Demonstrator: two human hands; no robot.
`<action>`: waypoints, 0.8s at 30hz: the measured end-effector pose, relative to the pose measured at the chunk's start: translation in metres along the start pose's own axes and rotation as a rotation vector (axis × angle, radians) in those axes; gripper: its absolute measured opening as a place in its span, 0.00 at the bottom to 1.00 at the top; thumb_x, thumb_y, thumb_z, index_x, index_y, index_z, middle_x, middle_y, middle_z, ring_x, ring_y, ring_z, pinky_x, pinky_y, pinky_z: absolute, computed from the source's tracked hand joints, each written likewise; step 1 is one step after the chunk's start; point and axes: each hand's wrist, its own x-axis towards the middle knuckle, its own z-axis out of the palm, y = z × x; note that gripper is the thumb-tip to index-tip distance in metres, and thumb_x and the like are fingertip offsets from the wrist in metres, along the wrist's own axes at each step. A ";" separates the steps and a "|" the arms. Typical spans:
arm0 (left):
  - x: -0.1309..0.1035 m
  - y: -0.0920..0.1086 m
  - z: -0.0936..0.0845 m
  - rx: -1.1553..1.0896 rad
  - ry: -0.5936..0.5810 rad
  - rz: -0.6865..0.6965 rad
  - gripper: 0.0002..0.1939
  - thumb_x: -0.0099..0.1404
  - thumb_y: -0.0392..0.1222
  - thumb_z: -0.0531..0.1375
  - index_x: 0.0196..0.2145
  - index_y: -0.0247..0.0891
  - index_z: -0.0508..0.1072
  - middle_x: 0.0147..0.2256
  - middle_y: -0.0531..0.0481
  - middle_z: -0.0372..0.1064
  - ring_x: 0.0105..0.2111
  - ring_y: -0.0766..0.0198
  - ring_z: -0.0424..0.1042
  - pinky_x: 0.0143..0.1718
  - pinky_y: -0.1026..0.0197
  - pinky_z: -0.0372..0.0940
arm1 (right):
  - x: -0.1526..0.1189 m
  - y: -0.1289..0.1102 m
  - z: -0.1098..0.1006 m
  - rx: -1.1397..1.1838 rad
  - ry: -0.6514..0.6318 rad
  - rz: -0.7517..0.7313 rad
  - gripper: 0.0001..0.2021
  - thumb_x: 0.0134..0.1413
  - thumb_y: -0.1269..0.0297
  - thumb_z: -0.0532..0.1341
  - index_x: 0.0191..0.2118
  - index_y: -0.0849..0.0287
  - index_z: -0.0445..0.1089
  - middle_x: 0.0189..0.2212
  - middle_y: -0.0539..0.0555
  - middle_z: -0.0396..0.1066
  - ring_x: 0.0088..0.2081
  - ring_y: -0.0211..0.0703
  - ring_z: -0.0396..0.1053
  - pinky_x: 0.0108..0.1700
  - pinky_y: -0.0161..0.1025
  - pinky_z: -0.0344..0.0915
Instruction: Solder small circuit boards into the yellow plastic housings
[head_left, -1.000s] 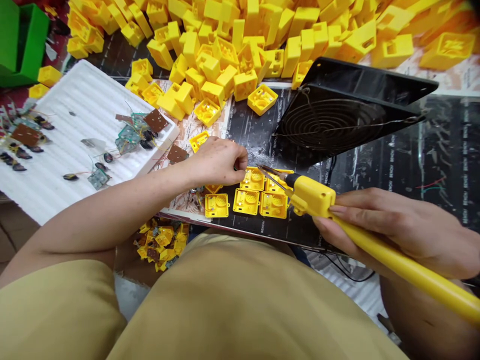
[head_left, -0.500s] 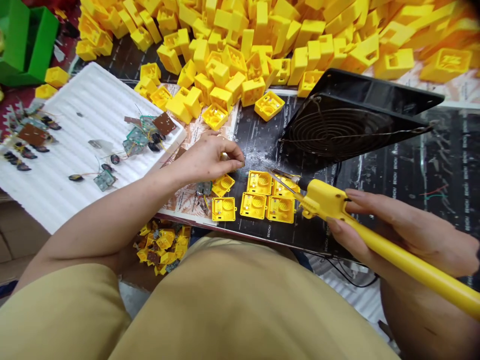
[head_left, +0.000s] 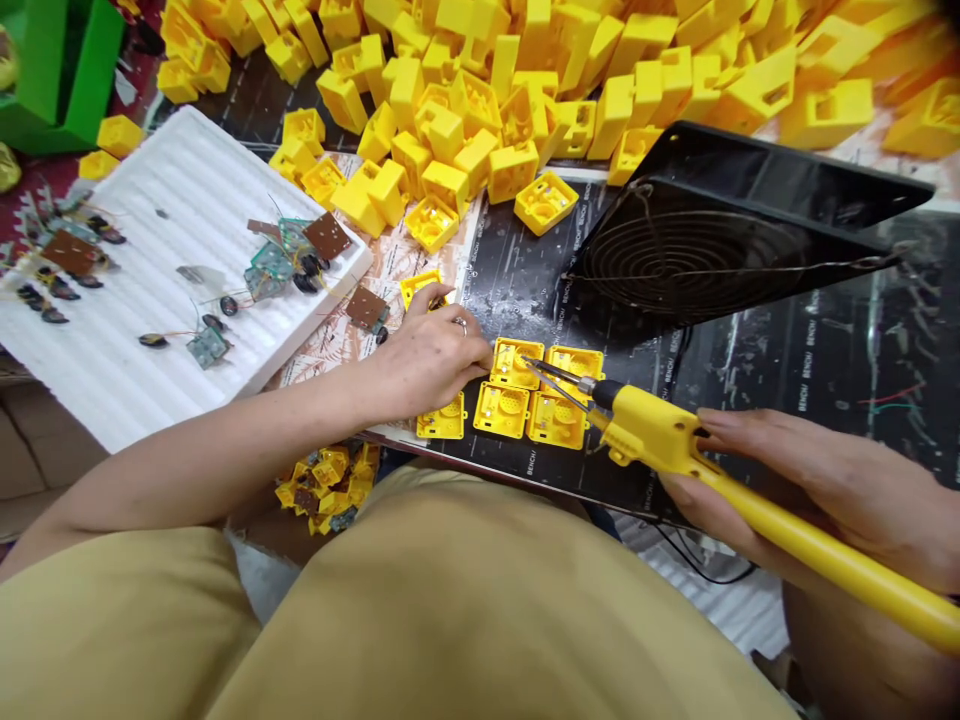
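The right hand (head_left: 847,490) has its grip closed around a yellow soldering gun (head_left: 652,425), which slants in from the near right with its metal tip over the far-left casing (head_left: 506,375) of a 2-by-2 block of open yellow casings; whether the tip touches, I cannot tell. The left hand (head_left: 436,355) is bent, its fingertips just beside that casing's left edge, and the picture does not show whether its grip pinches anything. The block sits near the near edge of the desk (head_left: 615,470), with a narrow margin of black surface before the rim; its 4 casings stand close together. Partly under the left hand, a separate casing (head_left: 444,422) lies to the left, also near that edge, and another casing (head_left: 420,288) lies just beyond the fingers. Beyond the block, a strip of black surface gives some room before the tilted black fan (head_left: 667,250), which bounds the far-right side. Further right, a broad stretch carries thin red and green wires (head_left: 892,398). A brown board (head_left: 367,307) lies between the left hand and a white foam board (head_left: 142,290) bearing wired circuit boards (head_left: 266,270). Heaped yellow housings (head_left: 480,130) close off the far side.
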 end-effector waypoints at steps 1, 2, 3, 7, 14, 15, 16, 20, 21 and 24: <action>0.000 0.000 -0.001 0.006 0.006 -0.003 0.12 0.67 0.37 0.54 0.32 0.40 0.78 0.36 0.49 0.77 0.44 0.59 0.70 0.61 0.42 0.47 | -0.001 0.002 0.000 0.011 -0.012 0.001 0.17 0.63 0.63 0.60 0.56 0.57 0.64 0.32 0.54 0.73 0.31 0.35 0.73 0.32 0.30 0.70; 0.000 0.001 -0.002 0.009 0.015 -0.011 0.13 0.67 0.38 0.54 0.32 0.41 0.78 0.36 0.49 0.77 0.45 0.59 0.70 0.62 0.42 0.46 | -0.001 0.003 -0.001 0.015 -0.020 0.001 0.16 0.62 0.64 0.60 0.55 0.57 0.64 0.32 0.54 0.73 0.32 0.35 0.73 0.33 0.30 0.71; 0.000 0.002 -0.002 0.009 0.022 -0.022 0.13 0.67 0.38 0.54 0.32 0.41 0.78 0.36 0.49 0.77 0.44 0.59 0.70 0.62 0.41 0.45 | -0.001 0.002 -0.001 0.024 -0.021 -0.011 0.16 0.61 0.65 0.61 0.54 0.57 0.64 0.32 0.54 0.74 0.32 0.36 0.73 0.34 0.30 0.71; 0.005 0.008 -0.003 0.018 0.001 -0.061 0.11 0.65 0.40 0.55 0.33 0.41 0.78 0.32 0.50 0.76 0.41 0.58 0.71 0.61 0.40 0.46 | 0.001 -0.005 -0.003 0.110 -0.007 -0.030 0.20 0.58 0.70 0.63 0.55 0.57 0.64 0.30 0.52 0.73 0.34 0.38 0.73 0.35 0.34 0.73; 0.015 0.013 -0.006 0.010 -0.071 -0.101 0.10 0.59 0.38 0.55 0.27 0.39 0.76 0.26 0.51 0.73 0.33 0.61 0.68 0.57 0.45 0.49 | 0.007 -0.006 -0.005 0.089 -0.072 -0.098 0.18 0.51 0.76 0.67 0.47 0.60 0.66 0.31 0.51 0.73 0.33 0.35 0.73 0.36 0.31 0.73; 0.017 0.013 -0.007 0.006 -0.079 -0.099 0.10 0.58 0.38 0.55 0.26 0.39 0.76 0.25 0.51 0.72 0.33 0.62 0.67 0.57 0.45 0.49 | 0.008 -0.006 -0.004 0.085 -0.075 -0.100 0.16 0.51 0.75 0.67 0.45 0.59 0.66 0.31 0.51 0.73 0.33 0.34 0.73 0.36 0.31 0.74; 0.017 0.013 -0.008 0.004 -0.089 -0.099 0.10 0.58 0.38 0.55 0.25 0.39 0.75 0.24 0.51 0.72 0.32 0.62 0.67 0.56 0.46 0.49 | 0.009 -0.006 -0.004 0.083 -0.068 -0.110 0.15 0.51 0.75 0.68 0.43 0.59 0.66 0.31 0.50 0.73 0.33 0.34 0.73 0.37 0.31 0.74; 0.021 0.013 -0.010 -0.009 -0.128 -0.123 0.09 0.57 0.38 0.55 0.25 0.39 0.75 0.25 0.51 0.72 0.33 0.61 0.66 0.56 0.46 0.49 | 0.016 -0.011 -0.002 0.073 -0.038 -0.127 0.14 0.46 0.77 0.70 0.37 0.62 0.67 0.29 0.52 0.72 0.31 0.36 0.72 0.39 0.36 0.75; 0.022 0.012 -0.011 -0.016 -0.139 -0.127 0.09 0.57 0.39 0.55 0.25 0.39 0.75 0.25 0.51 0.72 0.34 0.60 0.66 0.56 0.45 0.49 | 0.019 -0.012 -0.003 0.057 -0.040 -0.133 0.13 0.46 0.77 0.70 0.36 0.63 0.67 0.28 0.52 0.72 0.31 0.36 0.72 0.39 0.37 0.75; 0.025 0.012 -0.012 -0.026 -0.166 -0.133 0.08 0.56 0.38 0.55 0.24 0.39 0.74 0.25 0.51 0.72 0.35 0.59 0.66 0.56 0.44 0.48 | 0.029 -0.014 -0.006 -0.021 -0.104 -0.222 0.10 0.49 0.74 0.69 0.35 0.63 0.67 0.29 0.54 0.74 0.32 0.38 0.73 0.38 0.38 0.75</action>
